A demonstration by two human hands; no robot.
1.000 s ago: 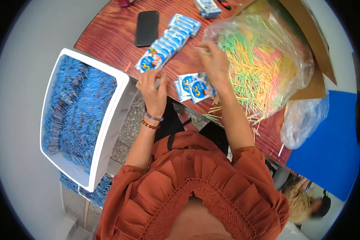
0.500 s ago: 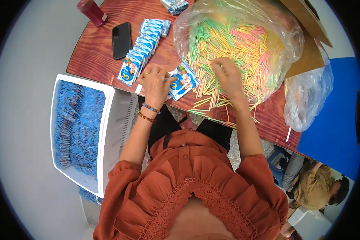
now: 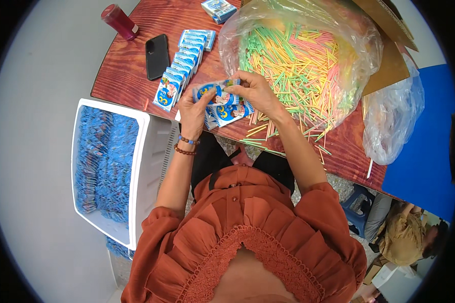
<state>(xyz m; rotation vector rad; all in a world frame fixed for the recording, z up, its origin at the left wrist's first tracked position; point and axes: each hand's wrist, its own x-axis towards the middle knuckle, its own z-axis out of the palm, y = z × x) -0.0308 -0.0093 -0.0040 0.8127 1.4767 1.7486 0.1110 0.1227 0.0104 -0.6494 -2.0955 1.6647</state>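
Note:
Between my two hands is a small blue-and-white packet point(image 3: 218, 96), raised just over the table. My left hand point(image 3: 192, 110) pinches its left end, thumb on top. Fingers and thumb of my right hand point(image 3: 256, 92) grip its upper right end. Another blue-and-white packet point(image 3: 226, 115) lies beneath it near the table edge. To the left, an overlapping row of similar packets point(image 3: 176, 74) runs away from me. Right of my hands, a clear plastic bag point(image 3: 231, 38) lies open, full of thin green, yellow and pink sticks point(image 3: 298, 65), some spilling toward the table edge.
A black phone point(image 3: 157, 57), a red-capped or red-filled bottle point(image 3: 119, 22) and a packet stack point(image 3: 219, 10) are on the wooden table point(image 3: 120, 76). A white crate point(image 3: 142, 151) of blue packets stands left. A cardboard box point(image 3: 389, 70) and crumpled bag point(image 3: 389, 126) are right. Another person point(image 3: 402, 235) sits lower right.
My left hand has lifted one packet off the other. My right hand has come left from the sticks and now grips that packet's right end.

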